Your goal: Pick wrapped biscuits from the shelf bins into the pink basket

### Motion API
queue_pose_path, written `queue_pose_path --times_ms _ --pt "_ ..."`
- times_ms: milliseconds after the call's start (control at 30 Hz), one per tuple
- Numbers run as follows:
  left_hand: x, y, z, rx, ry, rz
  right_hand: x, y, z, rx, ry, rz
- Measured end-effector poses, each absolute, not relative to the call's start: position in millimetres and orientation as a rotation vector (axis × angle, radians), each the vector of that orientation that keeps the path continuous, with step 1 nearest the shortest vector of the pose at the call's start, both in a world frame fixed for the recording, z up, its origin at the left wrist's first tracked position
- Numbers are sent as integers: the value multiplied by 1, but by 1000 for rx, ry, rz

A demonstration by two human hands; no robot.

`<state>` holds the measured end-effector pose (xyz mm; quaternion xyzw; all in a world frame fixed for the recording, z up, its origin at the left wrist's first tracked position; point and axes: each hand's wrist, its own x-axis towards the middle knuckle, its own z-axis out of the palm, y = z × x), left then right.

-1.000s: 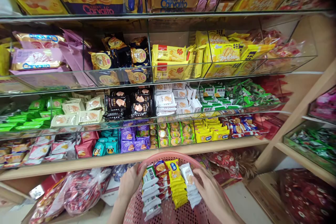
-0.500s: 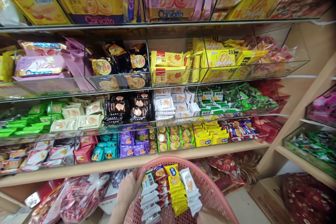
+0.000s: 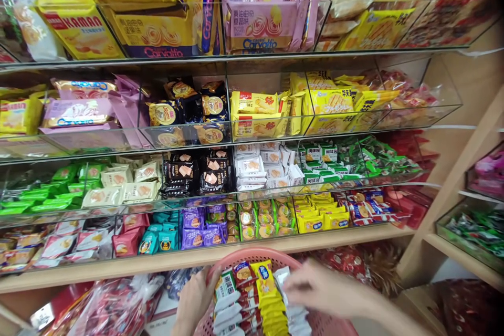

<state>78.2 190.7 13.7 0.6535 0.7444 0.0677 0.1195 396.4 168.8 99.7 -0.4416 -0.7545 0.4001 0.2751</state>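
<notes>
Nearest, the left hand [image 3: 195,299] has its grip curled over the left rim of a pink basket [image 3: 252,252]. The blurred right hand [image 3: 325,290] reaches in from the right, fingertips [image 3: 289,287] at a row of white packets [image 3: 295,315]; whether that grip pinches one cannot be told. Left of that grip stand yellow packets [image 3: 270,299], red packets [image 3: 244,275] and green-and-white packets [image 3: 225,289] on edge, so a hasty tug could topple the rows or tip the basket. Beyond both hands, a wooden shelf [image 3: 118,268] carries clear bins [image 3: 189,134] of biscuits.
</notes>
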Motion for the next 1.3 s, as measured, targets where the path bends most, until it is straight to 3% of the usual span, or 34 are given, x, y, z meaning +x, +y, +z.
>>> queue_pose_path --times_ms 67,200,300,400,1300 --pt "78 191 13 1899 2185 225 394 190 152 -1065 -2117 933" --pt "76 190 11 1905 2176 266 378 236 223 -1020 -2182 257" --pt "76 189 12 1880 2156 302 364 269 242 -952 -2182 -140" --pt "77 187 15 1847 2162 303 350 296 245 -940 -2250 -326" --pt "74 188 9 1883 2168 332 347 320 243 -1086 -2348 -389"
